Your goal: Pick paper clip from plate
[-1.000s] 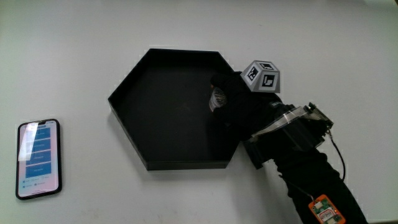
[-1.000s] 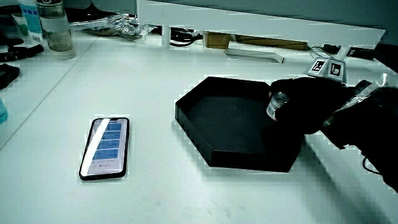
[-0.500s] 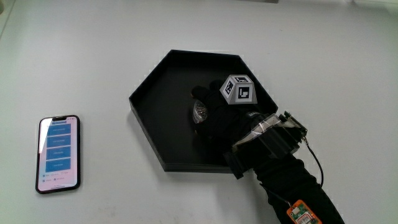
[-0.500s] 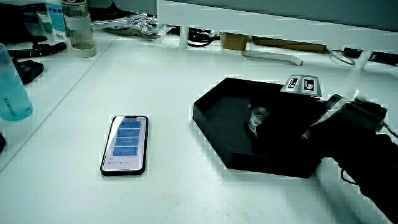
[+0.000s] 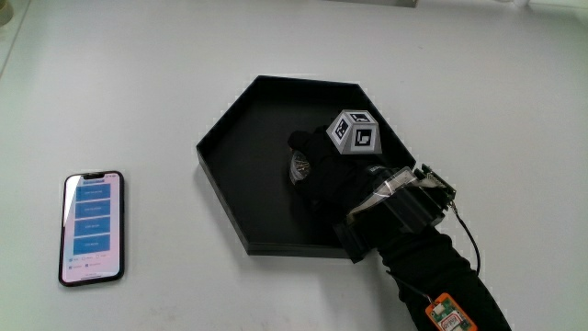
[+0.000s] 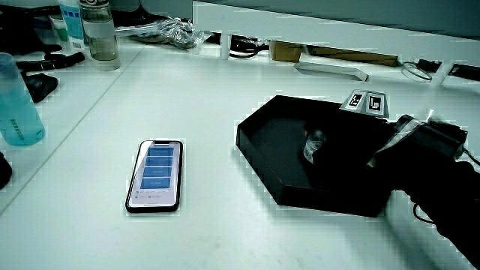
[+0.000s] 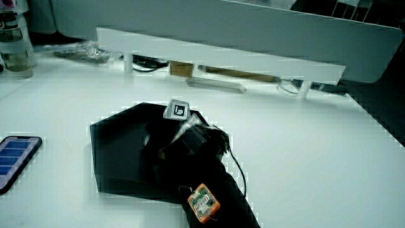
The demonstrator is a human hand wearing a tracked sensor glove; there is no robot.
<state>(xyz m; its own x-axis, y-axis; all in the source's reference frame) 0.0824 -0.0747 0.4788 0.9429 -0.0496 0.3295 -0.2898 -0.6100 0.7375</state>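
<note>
Main view: hand [image 5: 323, 168] has crept deeper over the plate [image 5: 241, 131] since a second ago.
Fingers: curled on a small silvery thing [image 5: 299, 167].
Meaning: pick looks made, lift pending.

Silvery clip [image 5: 299, 168] — held over black hexagonal plate [image 5: 241, 147].

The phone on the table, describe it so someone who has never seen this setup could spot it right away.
Start at the black hexagonal tray in the middle of the white table. Beside it, apart from it on bare tabletop, lies the phone, flat and face up. It is the only thin rectangular thing there, with a lit screen showing blue bars.
</note>
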